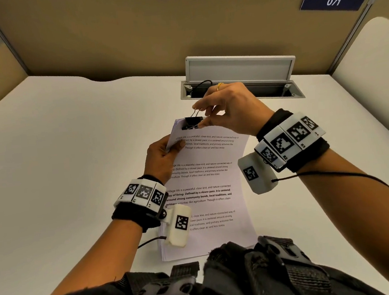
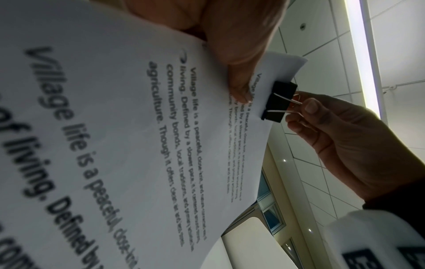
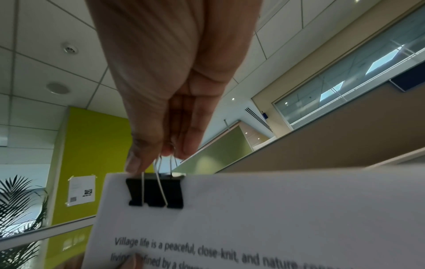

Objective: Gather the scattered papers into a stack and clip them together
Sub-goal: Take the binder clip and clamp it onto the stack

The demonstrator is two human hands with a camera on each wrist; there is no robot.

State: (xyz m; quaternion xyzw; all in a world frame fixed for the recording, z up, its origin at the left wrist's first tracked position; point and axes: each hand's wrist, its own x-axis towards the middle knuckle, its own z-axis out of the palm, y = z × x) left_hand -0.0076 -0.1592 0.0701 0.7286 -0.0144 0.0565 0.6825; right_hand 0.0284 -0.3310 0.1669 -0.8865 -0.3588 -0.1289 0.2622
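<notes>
The papers point(image 1: 207, 193) lie gathered in one stack down the middle of the head view, near end on the white desk point(image 1: 60, 159), far end lifted. The left hand point(image 1: 160, 158) pinches the stack's upper-left edge, thumb on the printed top sheet. The right hand point(image 1: 229, 108), just above centre of the frame, pinches the wire handles of the black binder clip point(image 1: 192, 122) between thumb and fingers. The clip straddles the stack's top edge near its left corner, and in the right wrist view it looks well seated over the edge.

What could go wrong, I'd judge: if lower sheets have slid out of line, the clip may miss them and they would drop loose on lifting. Letting the handles snap could nip a fingertip or skew the clip. The corner under the left thumb could also crease.
</notes>
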